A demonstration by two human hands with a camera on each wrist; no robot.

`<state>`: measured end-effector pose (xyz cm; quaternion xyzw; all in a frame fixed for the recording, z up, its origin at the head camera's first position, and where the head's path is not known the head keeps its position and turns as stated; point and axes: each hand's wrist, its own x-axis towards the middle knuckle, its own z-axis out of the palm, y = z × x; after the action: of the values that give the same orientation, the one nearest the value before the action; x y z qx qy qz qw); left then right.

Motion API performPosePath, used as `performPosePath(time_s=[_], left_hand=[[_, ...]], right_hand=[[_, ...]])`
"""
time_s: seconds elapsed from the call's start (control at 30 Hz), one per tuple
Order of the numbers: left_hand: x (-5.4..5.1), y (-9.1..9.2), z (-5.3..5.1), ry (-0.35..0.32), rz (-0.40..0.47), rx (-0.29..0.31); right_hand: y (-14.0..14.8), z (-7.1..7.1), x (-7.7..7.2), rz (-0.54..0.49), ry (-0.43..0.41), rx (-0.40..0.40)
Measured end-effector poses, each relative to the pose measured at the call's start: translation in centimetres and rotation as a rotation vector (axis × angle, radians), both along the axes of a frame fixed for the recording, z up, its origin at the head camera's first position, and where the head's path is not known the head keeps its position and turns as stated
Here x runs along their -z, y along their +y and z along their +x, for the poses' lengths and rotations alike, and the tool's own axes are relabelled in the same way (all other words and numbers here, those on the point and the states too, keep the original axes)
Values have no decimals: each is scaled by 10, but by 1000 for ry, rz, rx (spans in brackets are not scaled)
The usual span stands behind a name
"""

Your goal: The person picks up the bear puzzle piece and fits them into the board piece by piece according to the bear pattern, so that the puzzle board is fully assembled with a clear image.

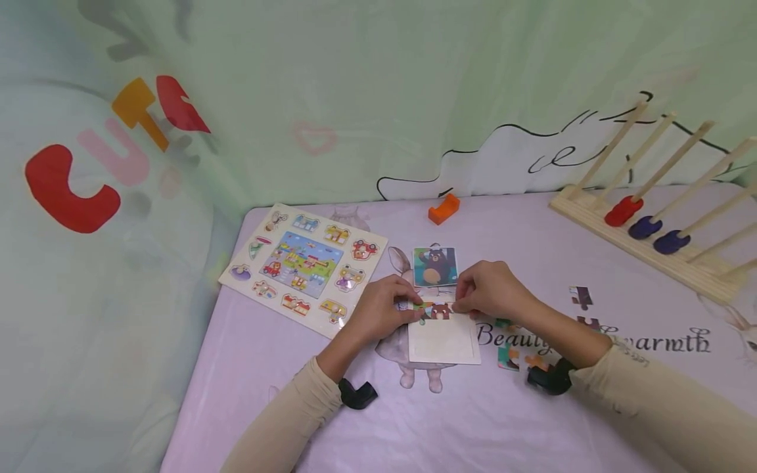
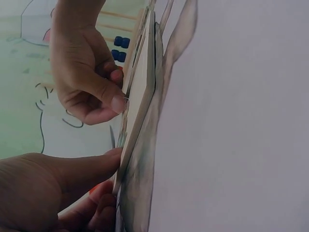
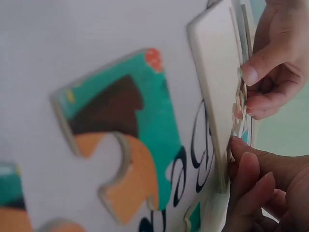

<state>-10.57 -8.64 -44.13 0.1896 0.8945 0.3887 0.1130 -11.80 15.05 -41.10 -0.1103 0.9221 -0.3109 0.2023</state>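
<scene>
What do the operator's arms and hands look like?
Two bare hands, left hand and right hand, no gloves. Both arms wear beige long sleeves; the left sleeve and right sleeve are creased around the cuffs. Small dark lettering marks the right sleeve. A black curved piece shows by each cuff: left piece, right piece.

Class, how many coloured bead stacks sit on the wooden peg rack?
3: a red bead stack, then a dark-blue bead stack and another dark-blue bead stack rightward, all low on the pale wooden peg rack. Some pegs leave the head view, possibly hiding more.
</scene>
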Motion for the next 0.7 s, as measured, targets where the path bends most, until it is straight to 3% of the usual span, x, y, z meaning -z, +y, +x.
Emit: performPosePath(time_s=[0.27, 0.47, 0.7], left_hand=[[-1, 1, -1, 0, -33, -13], [-1, 9, -4, 37, -65, -64], [-4, 17, -4, -1, -69, -129]], right_hand=[[-2, -2, 4, 3, 14, -10], [-3, -2, 2, 11, 4, -7], [-3, -1, 0, 13, -6, 2]])
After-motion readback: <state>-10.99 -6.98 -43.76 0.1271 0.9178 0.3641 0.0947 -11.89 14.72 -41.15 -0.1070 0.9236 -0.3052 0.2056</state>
